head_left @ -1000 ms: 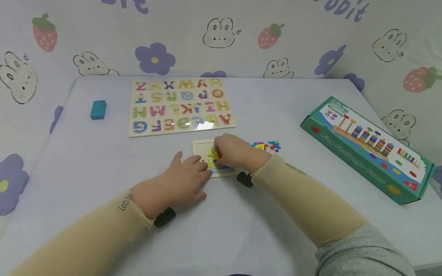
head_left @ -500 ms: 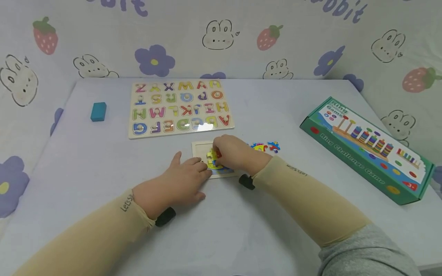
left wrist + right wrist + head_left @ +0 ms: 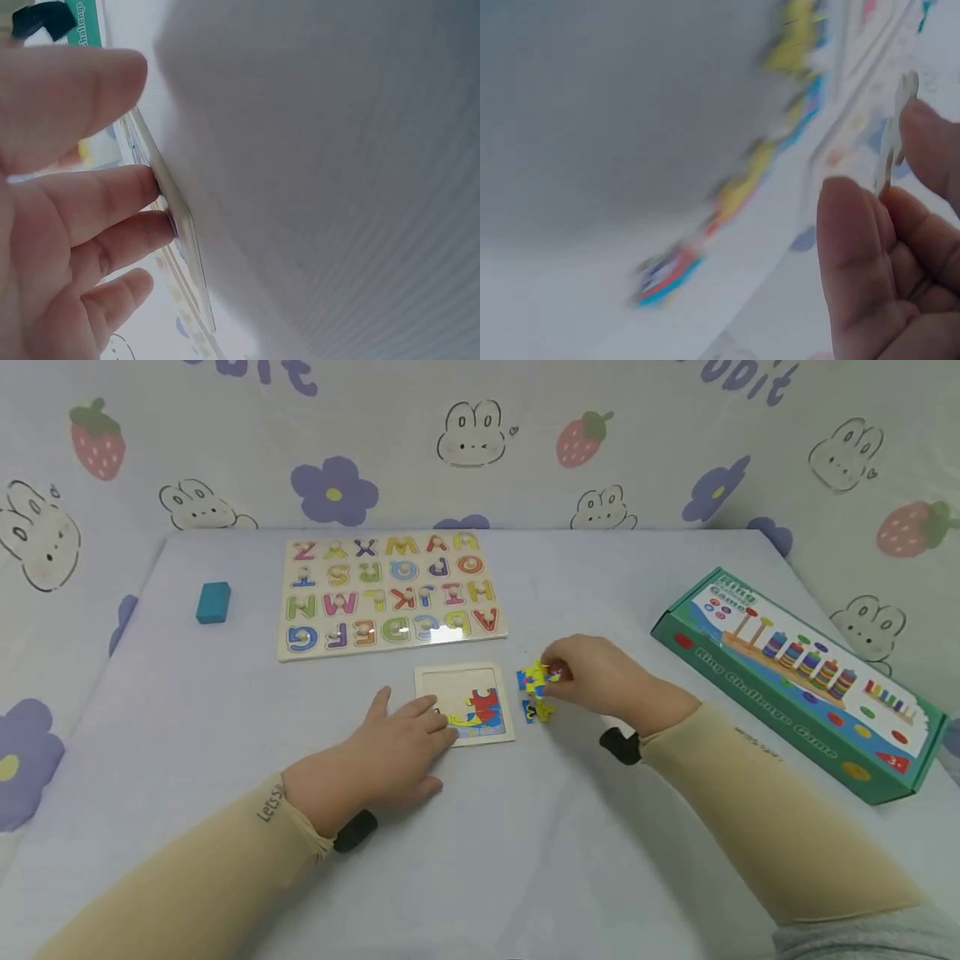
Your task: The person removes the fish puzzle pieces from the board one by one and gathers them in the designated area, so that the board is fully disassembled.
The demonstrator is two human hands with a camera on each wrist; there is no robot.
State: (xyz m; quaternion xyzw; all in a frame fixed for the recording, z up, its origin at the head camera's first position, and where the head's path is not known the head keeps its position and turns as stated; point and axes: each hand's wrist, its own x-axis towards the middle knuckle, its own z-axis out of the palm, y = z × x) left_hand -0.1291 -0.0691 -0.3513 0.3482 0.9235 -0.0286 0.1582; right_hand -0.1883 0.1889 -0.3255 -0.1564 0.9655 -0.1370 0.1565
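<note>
A small wooden jigsaw tray (image 3: pixel 457 670) lies on the table, with red, blue and yellow pieces fitted at its lower right and bare wood above them. My left hand (image 3: pixel 397 743) lies with fingers spread, its fingertips on the tray's left edge; in the left wrist view the fingers (image 3: pixel 124 187) reach over the tray's rim (image 3: pixel 184 217). To the right of the tray, my right hand (image 3: pixel 600 681) pinches a jigsaw piece (image 3: pixel 889 146), seen nearly edge-on in the right wrist view. Loose jigsaw pieces (image 3: pixel 537 710) lie below the fingertips; several pieces (image 3: pixel 742 184) appear blurred in that wrist view.
Behind the tray lies an alphabet peg board (image 3: pixel 390 585). A teal block (image 3: pixel 213 602) sits at the back left. On the right stands a green ring game box (image 3: pixel 795 685). A patterned cloth (image 3: pixel 405 443) hangs behind the table.
My right hand has moved right, from over the tray to the loose pieces. The yellow piece seen under it in the tray is gone from there. My left hand stays put.
</note>
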